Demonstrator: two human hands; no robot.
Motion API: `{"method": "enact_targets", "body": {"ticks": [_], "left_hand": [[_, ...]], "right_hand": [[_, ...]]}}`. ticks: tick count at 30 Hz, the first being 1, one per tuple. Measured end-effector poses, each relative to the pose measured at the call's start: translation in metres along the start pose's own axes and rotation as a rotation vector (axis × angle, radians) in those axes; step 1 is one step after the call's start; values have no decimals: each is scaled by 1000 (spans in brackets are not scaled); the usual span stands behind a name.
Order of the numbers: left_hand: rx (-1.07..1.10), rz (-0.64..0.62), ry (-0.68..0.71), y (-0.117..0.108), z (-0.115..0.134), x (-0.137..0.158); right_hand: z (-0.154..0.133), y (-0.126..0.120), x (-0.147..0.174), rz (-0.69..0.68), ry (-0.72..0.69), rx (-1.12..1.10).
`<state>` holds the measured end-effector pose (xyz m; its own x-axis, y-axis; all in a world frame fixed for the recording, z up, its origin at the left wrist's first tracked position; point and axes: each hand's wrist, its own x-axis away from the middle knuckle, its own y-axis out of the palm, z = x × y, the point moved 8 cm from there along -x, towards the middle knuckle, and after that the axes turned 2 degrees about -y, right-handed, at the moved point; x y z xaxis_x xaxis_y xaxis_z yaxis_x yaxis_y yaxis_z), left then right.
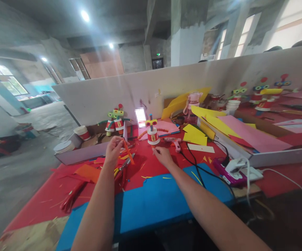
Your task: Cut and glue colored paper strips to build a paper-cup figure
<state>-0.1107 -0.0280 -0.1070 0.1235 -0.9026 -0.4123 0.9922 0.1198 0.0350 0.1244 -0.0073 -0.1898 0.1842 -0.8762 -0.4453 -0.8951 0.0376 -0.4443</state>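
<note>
My left hand [113, 150] pinches a thin orange strip [129, 153] with the tips of its fingers. The strip hangs down from my fingers, and its low end slants over to the right. My right hand [163, 156] has its thumb and finger pressed together at the bottom of a paper cup toy [153, 135]. The toy stands up just past my right fingertips. It has a red and white cup body, a yellow head with red eyes, a blue bit on top and two curly arms held out wide.

Just under my left hand are the scissors [126, 163], and orange paper [88, 172] lies to the left of that hand. Next to my right hand, a little past it, is a pink glue gun [176, 143]. Yellow paper [196, 135] lies past the glue gun. Far to the right of my right hand sits a purple plug box [229, 172] with cords.

Two toys with green heads [118, 122] stand past my left hand, behind a white box [85, 154]. Under my arms is a big blue sheet [151, 202], which lies on the red bench [30, 209].
</note>
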Motion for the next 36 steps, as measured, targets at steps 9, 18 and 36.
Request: {"method": "enact_targets", "body": {"ticks": [9, 18, 36], "left_hand": [[54, -115, -343, 47, -35, 15], [-234, -272, -135, 110, -57, 38], [-101, -191, -229, 101, -58, 37]], "right_hand": [[3, 16, 4, -132, 213, -463], [-7, 25, 7, -206, 209, -599], [-17, 19, 15, -371, 183, -600]]}}
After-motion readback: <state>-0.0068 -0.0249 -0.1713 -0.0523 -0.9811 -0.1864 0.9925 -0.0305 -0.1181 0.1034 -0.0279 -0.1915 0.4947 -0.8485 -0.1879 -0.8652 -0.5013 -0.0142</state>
